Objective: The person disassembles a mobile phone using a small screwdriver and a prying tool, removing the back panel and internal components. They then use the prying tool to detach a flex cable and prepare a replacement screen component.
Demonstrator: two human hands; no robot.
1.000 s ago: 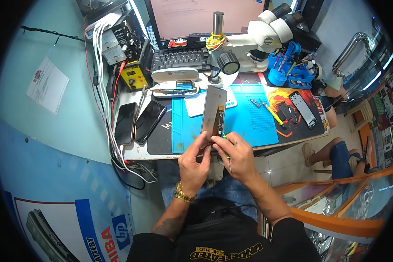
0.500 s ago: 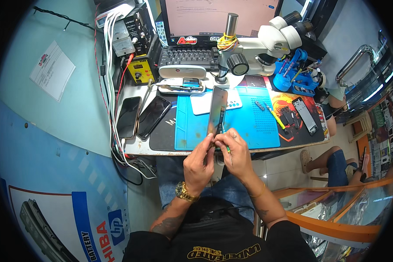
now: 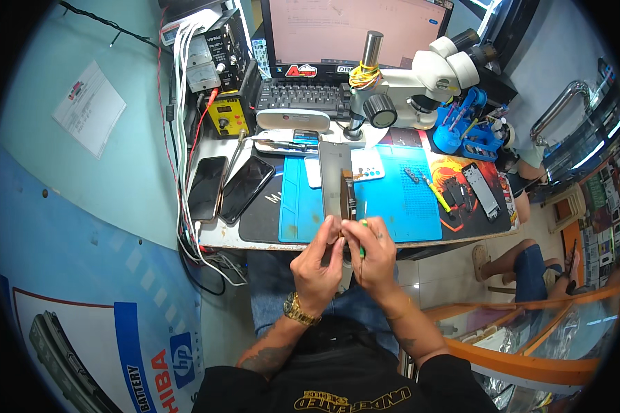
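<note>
Above the front edge of the blue work mat I hold a phone screen up on end, its grey back facing me. A dark strip with a copper-coloured flex cable runs along its right side. My left hand is closed, pinching the screen's lower end between thumb and fingers. My right hand is closed beside it, its fingertips at the same lower end. A thin green-handled tool sits in the right fingers, its slim tip pointing up. What exactly the fingertips press on is hidden.
A microscope stands behind the mat, before a monitor and keyboard. Two dark phones lie at the left, near hanging cables. On the right are a yellow-handled tool, a phone frame and a blue tool holder.
The phone screen has turned so that more of its grey back and flex cable shows. Both hands have shifted slightly and stay together at its lower end.
</note>
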